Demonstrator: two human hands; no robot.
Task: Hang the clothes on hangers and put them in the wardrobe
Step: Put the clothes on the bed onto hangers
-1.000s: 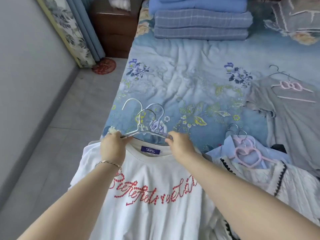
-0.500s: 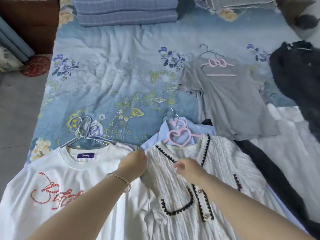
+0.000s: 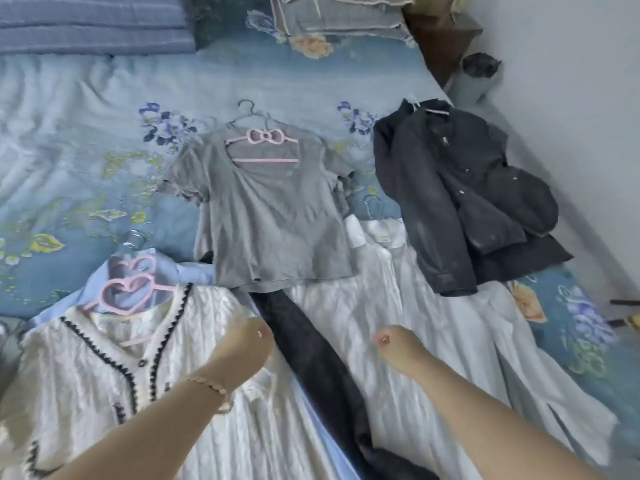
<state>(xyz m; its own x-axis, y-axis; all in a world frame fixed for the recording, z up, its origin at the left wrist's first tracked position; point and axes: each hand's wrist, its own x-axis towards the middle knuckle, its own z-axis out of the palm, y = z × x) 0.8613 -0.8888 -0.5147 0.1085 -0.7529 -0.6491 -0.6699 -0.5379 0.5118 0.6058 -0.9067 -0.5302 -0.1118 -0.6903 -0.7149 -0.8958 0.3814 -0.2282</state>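
A cream cardigan [image 3: 86, 368] with black trim lies at the lower left on a pink heart hanger [image 3: 133, 294], over a light blue shirt [image 3: 194, 273]. My left hand [image 3: 242, 348] sits at the cardigan's right shoulder with its fingers curled under and hidden. My right hand [image 3: 398, 344] hovers, fingers curled, over a spread white garment [image 3: 433, 306]. Between the hands runs a long dark garment [image 3: 311, 351]. A grey T-shirt [image 3: 270, 216] on a pink bow hanger [image 3: 266, 137] lies mid-bed. A dark jacket [image 3: 450, 195] on a hanger lies to the right.
All of it rests on a blue floral bedsheet [image 3: 79, 140]. Folded blue blankets [image 3: 86, 29] and grey pillows [image 3: 339, 19] sit at the head of the bed. A brown nightstand [image 3: 446, 39] and a bin [image 3: 479, 74] stand by the right wall.
My view has swung right, off the white printed T-shirt and its wire hangers. Both hands have left that shirt and moved across the cardigan toward the dark and white garments.
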